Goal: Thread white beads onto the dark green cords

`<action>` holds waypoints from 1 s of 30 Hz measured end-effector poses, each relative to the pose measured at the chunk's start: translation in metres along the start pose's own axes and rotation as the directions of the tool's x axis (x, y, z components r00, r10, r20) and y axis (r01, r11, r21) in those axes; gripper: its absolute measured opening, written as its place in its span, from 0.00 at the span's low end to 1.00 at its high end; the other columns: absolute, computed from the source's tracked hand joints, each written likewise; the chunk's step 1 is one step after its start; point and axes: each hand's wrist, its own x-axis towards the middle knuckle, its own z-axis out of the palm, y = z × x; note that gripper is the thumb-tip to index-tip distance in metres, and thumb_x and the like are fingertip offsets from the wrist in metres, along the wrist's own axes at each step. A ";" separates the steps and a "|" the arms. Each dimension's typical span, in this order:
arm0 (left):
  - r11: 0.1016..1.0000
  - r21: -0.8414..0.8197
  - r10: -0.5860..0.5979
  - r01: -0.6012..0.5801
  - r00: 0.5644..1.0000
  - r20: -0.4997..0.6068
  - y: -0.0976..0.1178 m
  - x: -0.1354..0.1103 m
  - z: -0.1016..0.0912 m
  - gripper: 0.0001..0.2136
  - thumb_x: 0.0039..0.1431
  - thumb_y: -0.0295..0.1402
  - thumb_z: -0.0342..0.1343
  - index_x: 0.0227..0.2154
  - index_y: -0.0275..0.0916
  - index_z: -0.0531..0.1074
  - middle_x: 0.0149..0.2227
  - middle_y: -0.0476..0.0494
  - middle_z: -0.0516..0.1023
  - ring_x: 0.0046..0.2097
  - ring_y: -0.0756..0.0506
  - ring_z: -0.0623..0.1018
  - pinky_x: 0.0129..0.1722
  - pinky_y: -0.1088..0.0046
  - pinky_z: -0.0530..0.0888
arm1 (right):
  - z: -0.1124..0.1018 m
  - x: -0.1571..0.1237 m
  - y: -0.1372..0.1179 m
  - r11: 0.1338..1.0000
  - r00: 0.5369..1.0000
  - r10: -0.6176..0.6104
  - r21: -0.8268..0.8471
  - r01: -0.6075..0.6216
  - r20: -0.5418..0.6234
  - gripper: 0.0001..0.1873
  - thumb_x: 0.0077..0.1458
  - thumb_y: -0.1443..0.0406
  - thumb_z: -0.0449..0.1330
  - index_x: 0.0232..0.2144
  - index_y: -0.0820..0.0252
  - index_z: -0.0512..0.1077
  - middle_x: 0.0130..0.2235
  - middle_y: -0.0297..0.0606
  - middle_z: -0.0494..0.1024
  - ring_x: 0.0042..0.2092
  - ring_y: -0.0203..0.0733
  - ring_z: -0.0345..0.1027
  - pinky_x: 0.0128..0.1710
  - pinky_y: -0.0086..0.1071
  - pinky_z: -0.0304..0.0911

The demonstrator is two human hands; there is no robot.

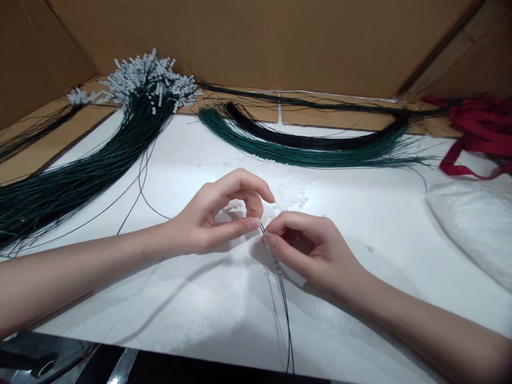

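Observation:
A few thin dark wires (pixel 285 306) hang from between my hands past the table's front edge. My right hand (pixel 307 242) pinches them a little below their top ends with thumb and forefinger. Close by on the left, my left hand (pixel 227 213) holds the wire tips between thumb and a bent finger, its forefinger arched above; something small and white shows at that tip, too small to name. Loose white beads (pixel 288 190) lie scattered on the white table just behind my fingers, partly hidden by my left hand.
A large bundle of green wires tipped with white beads (pixel 148 82) lies at the left. Plain green wires (pixel 308 154) and black wires (pixel 309 140) curve along the back. Red ribbon (pixel 488 131) and a clear plastic bag (pixel 483 224) lie right. Cardboard walls (pixel 245 39) enclose the table (pixel 182 319).

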 end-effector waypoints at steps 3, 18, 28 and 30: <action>1.000 -0.003 0.004 -0.004 1.000 0.001 0.000 0.000 0.000 0.16 0.59 0.22 0.59 0.48 0.37 0.68 0.34 0.46 0.72 0.36 0.48 0.73 0.39 0.69 0.70 | 0.000 0.000 0.000 1.000 1.000 0.002 0.000 -0.002 0.004 0.09 0.61 0.69 0.56 0.28 0.61 0.69 0.24 0.30 0.66 0.26 0.32 0.57 0.25 0.28 0.54; 0.996 -0.061 -0.071 0.069 0.997 -0.029 0.002 -0.001 0.001 0.11 0.65 0.27 0.56 0.49 0.37 0.67 0.34 0.44 0.73 0.37 0.48 0.75 0.37 0.72 0.71 | 0.000 0.000 -0.002 1.000 1.000 0.000 -0.020 0.000 0.002 0.09 0.61 0.68 0.57 0.28 0.62 0.70 0.25 0.31 0.68 0.27 0.32 0.59 0.26 0.28 0.55; 0.996 0.022 -0.088 0.088 0.996 -0.027 0.003 0.004 0.003 0.10 0.64 0.31 0.57 0.48 0.37 0.69 0.34 0.45 0.73 0.35 0.49 0.74 0.35 0.74 0.71 | -0.002 -0.001 -0.001 0.999 0.998 -0.054 -0.008 0.054 0.033 0.08 0.63 0.66 0.57 0.31 0.61 0.71 0.27 0.32 0.68 0.27 0.33 0.58 0.26 0.28 0.54; 0.996 0.032 -0.079 0.079 0.997 -0.002 0.004 0.005 0.003 0.10 0.65 0.30 0.57 0.48 0.37 0.68 0.33 0.46 0.73 0.35 0.50 0.73 0.34 0.75 0.71 | -0.001 -0.001 0.000 0.998 0.998 -0.060 0.003 0.060 0.031 0.08 0.63 0.66 0.57 0.31 0.61 0.71 0.27 0.32 0.68 0.27 0.32 0.58 0.26 0.28 0.54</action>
